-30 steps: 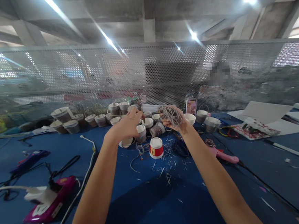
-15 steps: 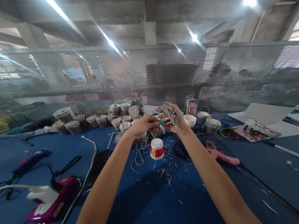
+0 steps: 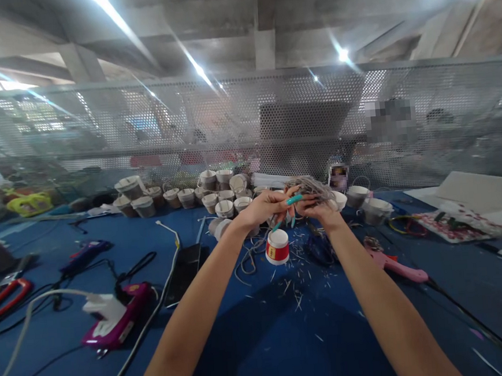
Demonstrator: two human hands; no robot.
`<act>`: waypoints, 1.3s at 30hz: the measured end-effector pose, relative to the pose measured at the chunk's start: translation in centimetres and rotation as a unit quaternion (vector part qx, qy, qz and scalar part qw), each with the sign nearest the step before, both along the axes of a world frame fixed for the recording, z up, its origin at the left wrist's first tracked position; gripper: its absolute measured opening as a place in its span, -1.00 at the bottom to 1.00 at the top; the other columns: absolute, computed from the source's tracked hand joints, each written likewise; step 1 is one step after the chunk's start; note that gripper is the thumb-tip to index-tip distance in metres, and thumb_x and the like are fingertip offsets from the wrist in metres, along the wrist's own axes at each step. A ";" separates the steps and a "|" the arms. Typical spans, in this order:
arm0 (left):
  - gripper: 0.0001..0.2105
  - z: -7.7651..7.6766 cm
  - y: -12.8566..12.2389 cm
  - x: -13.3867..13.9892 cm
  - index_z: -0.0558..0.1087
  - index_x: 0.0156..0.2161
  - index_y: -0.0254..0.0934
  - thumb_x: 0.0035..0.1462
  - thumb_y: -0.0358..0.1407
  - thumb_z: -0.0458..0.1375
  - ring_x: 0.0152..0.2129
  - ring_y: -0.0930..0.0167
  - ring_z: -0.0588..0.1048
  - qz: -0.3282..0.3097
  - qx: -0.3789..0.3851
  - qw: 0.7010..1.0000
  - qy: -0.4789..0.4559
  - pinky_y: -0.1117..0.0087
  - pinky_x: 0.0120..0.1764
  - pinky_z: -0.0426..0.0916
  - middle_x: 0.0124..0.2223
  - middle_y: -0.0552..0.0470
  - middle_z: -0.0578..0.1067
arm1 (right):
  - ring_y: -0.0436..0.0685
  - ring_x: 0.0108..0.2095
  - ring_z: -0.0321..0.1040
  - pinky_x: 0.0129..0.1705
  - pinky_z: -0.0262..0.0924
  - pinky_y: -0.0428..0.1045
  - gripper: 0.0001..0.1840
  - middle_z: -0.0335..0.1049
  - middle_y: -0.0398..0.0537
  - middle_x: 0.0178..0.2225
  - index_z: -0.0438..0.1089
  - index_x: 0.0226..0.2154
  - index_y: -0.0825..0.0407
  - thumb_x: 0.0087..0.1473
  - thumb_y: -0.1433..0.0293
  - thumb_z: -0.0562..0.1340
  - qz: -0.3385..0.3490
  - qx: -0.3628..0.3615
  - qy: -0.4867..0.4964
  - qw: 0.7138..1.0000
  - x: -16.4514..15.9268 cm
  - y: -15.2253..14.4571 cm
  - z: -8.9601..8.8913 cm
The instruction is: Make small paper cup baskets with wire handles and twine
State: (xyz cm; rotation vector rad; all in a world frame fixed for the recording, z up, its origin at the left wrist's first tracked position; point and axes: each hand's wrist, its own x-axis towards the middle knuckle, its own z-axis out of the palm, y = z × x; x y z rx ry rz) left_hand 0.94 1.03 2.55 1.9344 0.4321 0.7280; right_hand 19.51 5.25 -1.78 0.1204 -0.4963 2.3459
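A loose bundle of grey cord (image 3: 310, 187) lies in my right hand (image 3: 317, 207), whose fingers are wrapped around it. My left hand (image 3: 266, 205) is closed in a pinch at the bundle's left edge, seemingly on a strand; the exact grip is partly hidden. Long teal fingernails show between the hands. Right below them, a red and white paper cup (image 3: 277, 248) stands upside down on the blue table. Left of the cup, a loose length of grey cord (image 3: 243, 265) curls on the table.
Several small grey buckets (image 3: 186, 197) stand along the back, before a perforated metal screen (image 3: 210, 116). A pink glue gun (image 3: 398, 266) lies right. At left are a purple power strip (image 3: 114, 323), a black phone (image 3: 183, 274) and red-handled scissors (image 3: 12, 299). White scraps litter the middle.
The view has swung left, so the scene sits further right. The right hand has turned and lowered, and the cord bundle now lies flatter. The left hand stays close to it.
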 end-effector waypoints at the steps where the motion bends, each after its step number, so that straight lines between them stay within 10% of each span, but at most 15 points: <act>1: -0.70 0.2 -0.2 -0.1 0.43 -0.51 -0.39 0.01 -0.15 0.09 -0.74 0.59 0.24 -0.019 -0.002 1.000 -0.001 0.53 -0.61 0.14 -0.69 0.11 0.30 | -0.21 -0.77 0.12 -0.78 0.01 -0.34 -0.78 0.20 -0.32 -0.62 0.10 -0.44 0.04 0.02 0.65 -0.09 -0.015 0.001 -0.009 1.000 0.2 0.2 -0.1; 12: -0.57 3.7 -4.3 -2.2 0.42 -0.68 -0.25 -0.14 0.10 0.10 -0.77 0.52 0.29 -0.217 0.038 0.969 0.115 0.51 -0.62 0.26 -0.76 0.04 0.28 | -0.22 -0.82 -0.06 -0.81 -0.11 -0.35 -0.76 0.14 -0.30 -0.62 0.08 -0.48 0.06 -0.02 0.68 -0.12 -0.142 -0.002 -0.236 0.961 2.0 1.2 -1.3; 20: -0.74 9.0 -11.3 -7.8 0.50 -0.46 -0.18 0.07 -0.16 0.03 -0.68 0.52 0.42 -0.135 0.161 0.951 0.226 0.59 -0.54 0.30 -0.64 0.02 0.45 | -0.17 -0.74 0.00 -0.75 -0.09 -0.32 -0.79 0.11 -0.25 -0.64 0.08 -0.54 0.06 0.00 0.61 -0.08 -0.266 0.024 -0.390 0.881 3.0 1.2 -1.9; 27: -0.77 6.7 -6.2 -6.4 0.45 -0.39 -0.30 0.11 -0.26 -0.03 -0.67 0.58 0.37 0.051 0.174 0.936 0.302 0.59 -0.51 0.26 -0.61 0.10 0.43 | -0.05 -0.59 0.22 -0.57 0.17 -0.15 -0.88 0.28 -0.21 -0.59 0.23 -0.41 0.02 -0.10 0.36 0.16 -0.393 0.055 -0.595 0.699 -1.3 1.1 -0.8; 33: -0.76 5.7 -4.7 -5.4 0.40 -0.35 -0.31 0.14 -0.25 -0.08 -0.78 0.61 0.28 0.058 0.141 0.933 0.326 0.58 -0.62 0.21 -0.65 0.13 0.38 | 0.18 -0.36 0.34 -0.36 0.24 0.05 -0.84 0.37 -0.01 -0.49 0.30 -0.56 0.08 -0.22 0.33 0.25 -0.377 0.098 -0.731 0.560 -0.4 0.6 -0.7; 39: -0.73 5.0 -3.7 -4.6 0.40 -0.37 -0.32 0.14 -0.25 -0.11 -0.80 0.60 0.24 0.094 0.143 0.927 0.334 0.58 -0.69 0.13 -0.69 0.14 0.33 | 0.29 -0.07 0.23 -0.02 0.03 0.10 -0.82 0.40 0.15 -0.29 0.40 -0.46 0.12 -0.08 0.33 0.19 -0.478 0.289 -0.775 0.296 -1.0 -2.1 2.2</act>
